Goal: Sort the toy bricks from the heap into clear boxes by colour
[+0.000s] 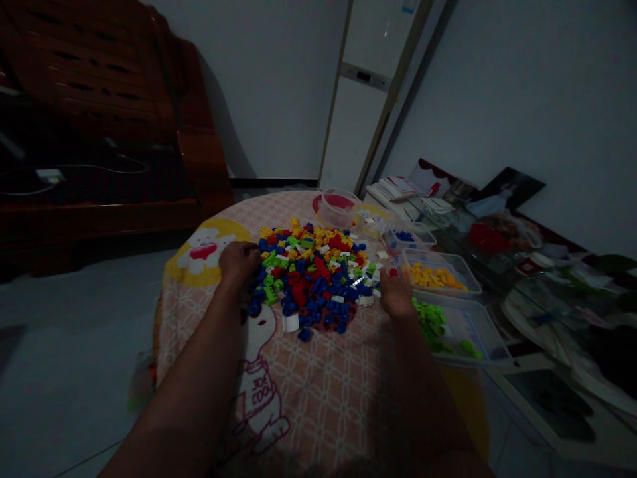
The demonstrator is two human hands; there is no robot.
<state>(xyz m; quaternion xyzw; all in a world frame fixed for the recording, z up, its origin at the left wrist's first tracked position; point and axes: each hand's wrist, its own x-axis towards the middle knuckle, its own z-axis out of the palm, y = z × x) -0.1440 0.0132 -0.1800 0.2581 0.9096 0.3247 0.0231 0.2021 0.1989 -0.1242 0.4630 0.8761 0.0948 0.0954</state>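
A heap of mixed toy building bricks (pixel 318 272) in red, blue, yellow, green and white lies on the round table. At the heap's left edge is my left hand (pixel 239 262), its fingers curled together towards the bricks; what they hold, if anything, is hidden. My right hand (pixel 397 293) is at the heap's right side, beside the clear boxes. A small red brick (pixel 393 273) shows between its closed fingertips. Nearest this hand are a clear box of yellow bricks (pixel 470 282) and a clear box of green bricks (pixel 490 335).
Farther back stand a clear box with blue bricks (pixel 425 234) and a round clear tub (pixel 338 207). A patterned cloth (pixel 328 392) covers the table. On the right, a glass-topped table (pixel 535 292) carries papers, bags and dishes. A wooden bench (pixel 204 159) stands behind left.
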